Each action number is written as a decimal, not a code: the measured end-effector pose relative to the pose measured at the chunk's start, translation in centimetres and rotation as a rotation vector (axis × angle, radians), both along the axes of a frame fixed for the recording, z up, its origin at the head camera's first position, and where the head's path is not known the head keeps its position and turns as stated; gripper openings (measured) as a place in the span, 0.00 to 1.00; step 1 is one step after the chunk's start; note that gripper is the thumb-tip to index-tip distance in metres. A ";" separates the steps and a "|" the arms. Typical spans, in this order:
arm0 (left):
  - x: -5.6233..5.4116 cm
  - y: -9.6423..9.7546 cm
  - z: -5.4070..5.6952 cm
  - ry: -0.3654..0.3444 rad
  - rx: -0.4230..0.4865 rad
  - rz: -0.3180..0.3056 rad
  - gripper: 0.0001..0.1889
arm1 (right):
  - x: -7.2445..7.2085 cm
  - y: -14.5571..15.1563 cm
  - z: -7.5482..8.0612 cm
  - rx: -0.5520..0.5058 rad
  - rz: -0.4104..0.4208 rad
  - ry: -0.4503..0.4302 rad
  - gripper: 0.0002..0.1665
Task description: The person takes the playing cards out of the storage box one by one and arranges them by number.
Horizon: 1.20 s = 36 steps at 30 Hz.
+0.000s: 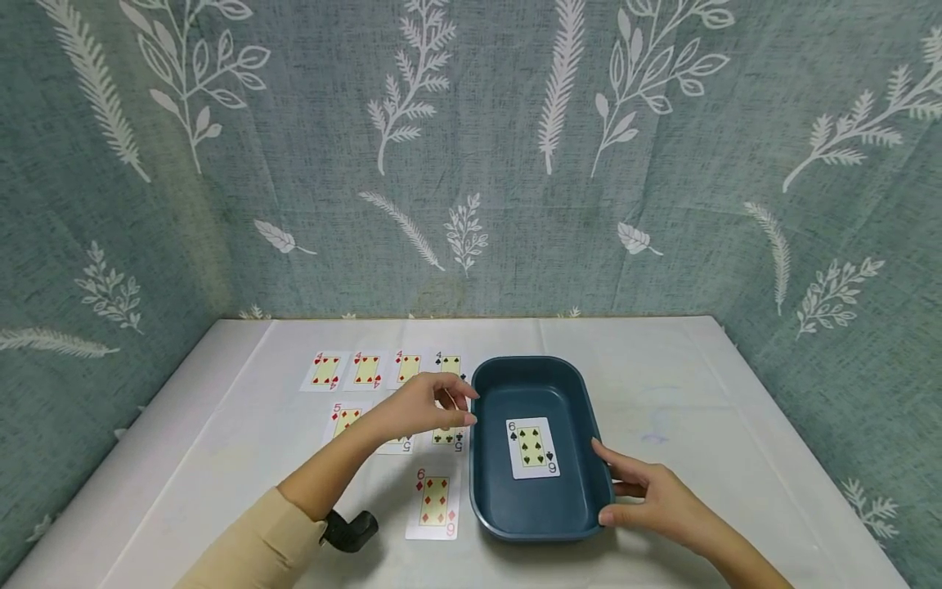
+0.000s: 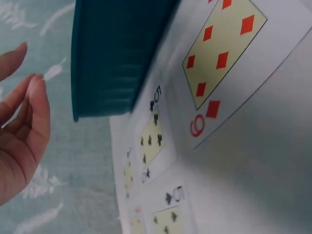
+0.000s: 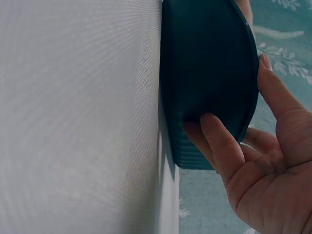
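A dark teal plastic tray (image 1: 540, 523) stands on the white-covered table with a six of spades card (image 1: 533, 448) lying face up in it. Against the tray's right side, my right hand (image 1: 655, 499) holds the rim, its thumb and a finger at the edge and other fingers (image 3: 219, 141) on the outer wall. My left hand (image 1: 430, 402) hovers by the left rim with loosely bent fingers and holds nothing; in the left wrist view the hand (image 2: 22, 126) shows apart from the tray. A six of diamonds card (image 1: 432, 505) lies left of the tray.
Behind and below my left arm lie rows of face-up cards, including a four of hearts (image 1: 366, 370) and a five of diamonds (image 1: 347, 413), some partly covered by the hand. A black curved object (image 1: 352, 532) sits by the left sleeve. Patterned curtain (image 1: 471, 164) surrounds the table.
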<state>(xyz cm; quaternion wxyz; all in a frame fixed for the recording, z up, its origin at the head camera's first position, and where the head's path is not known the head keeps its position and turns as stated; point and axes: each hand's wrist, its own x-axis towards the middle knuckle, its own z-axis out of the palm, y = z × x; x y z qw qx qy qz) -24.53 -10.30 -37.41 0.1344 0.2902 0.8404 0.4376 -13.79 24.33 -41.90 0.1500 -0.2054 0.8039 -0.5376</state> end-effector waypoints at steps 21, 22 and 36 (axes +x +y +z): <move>-1.2 5.7 0.5 0.002 -0.274 -0.099 0.23 | -0.1 -0.1 -0.2 0.021 -0.020 -0.003 0.47; -1.3 6.0 0.5 0.021 -0.291 -0.113 0.24 | -0.1 -0.1 -0.2 0.022 -0.021 -0.001 0.47; -1.8 9.0 -1.3 0.166 -0.550 -0.140 0.27 | 0.0 -0.2 0.0 0.038 -0.015 -0.003 0.45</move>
